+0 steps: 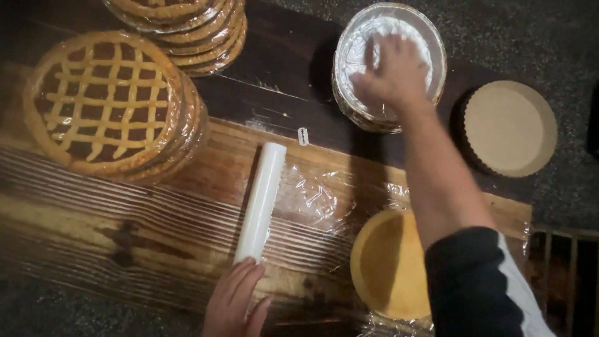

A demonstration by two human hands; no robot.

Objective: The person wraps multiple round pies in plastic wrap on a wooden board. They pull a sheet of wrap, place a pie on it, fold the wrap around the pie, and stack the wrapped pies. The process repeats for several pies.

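One cling-film roll [261, 201] lies nearly upright, its near end touching left hand [234, 302].

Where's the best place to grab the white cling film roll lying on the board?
Probably the near end of the cling film roll, coming from below, where the left hand already touches it. It's a slim cylinder lying flat, nearly upright in view, with film spread off its right side.

Wrapped lattice tarts and loose bits around my work area.

On my wooden table [93, 212] I see a stack of film-wrapped lattice tarts [106, 103] at the far left, a second stack [187, 25] behind it, an upturned brown paper tart case [508, 128] on the dark speckled counter [549, 37] at right, and a small razor blade [303, 136] lying on the dark board.
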